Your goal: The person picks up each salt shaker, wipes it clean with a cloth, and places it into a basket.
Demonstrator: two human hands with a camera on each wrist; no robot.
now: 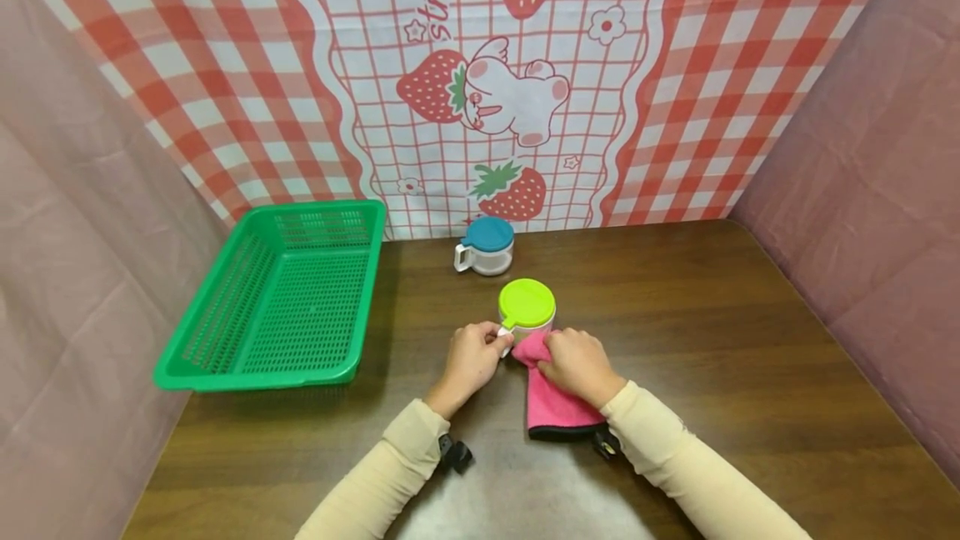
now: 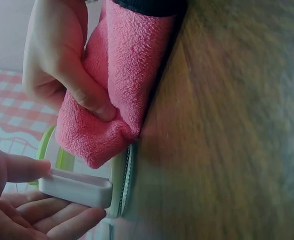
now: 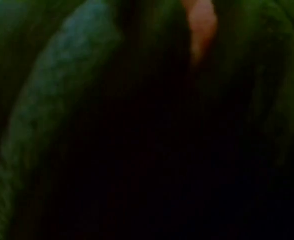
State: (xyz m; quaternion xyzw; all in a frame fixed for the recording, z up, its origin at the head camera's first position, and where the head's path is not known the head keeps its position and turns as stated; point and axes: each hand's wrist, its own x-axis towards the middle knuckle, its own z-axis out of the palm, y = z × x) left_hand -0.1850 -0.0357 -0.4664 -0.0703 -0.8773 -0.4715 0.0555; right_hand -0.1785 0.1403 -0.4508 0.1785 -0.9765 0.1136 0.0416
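Observation:
A clear jar with a lime-green lid [image 1: 527, 303] stands upright on the table in front of me. My left hand [image 1: 472, 361] pinches its white handle [image 2: 77, 189] between thumb and fingers. My right hand [image 1: 581, 365] grips a pink cloth [image 1: 558, 402] with a black edge. The bunched end of that cloth lies against the near side of the jar, hiding part of its wall, and the rest hangs down towards me. In the right wrist view almost everything is dark and blurred.
Behind the lime-lidded jar stands a similar one with a blue lid [image 1: 489, 235], its handle pointing left. A green plastic basket [image 1: 255, 381] sits on the left of the wooden table [image 1: 712, 340]. A strawberry-print curtain [image 1: 517, 107] hangs along the back edge.

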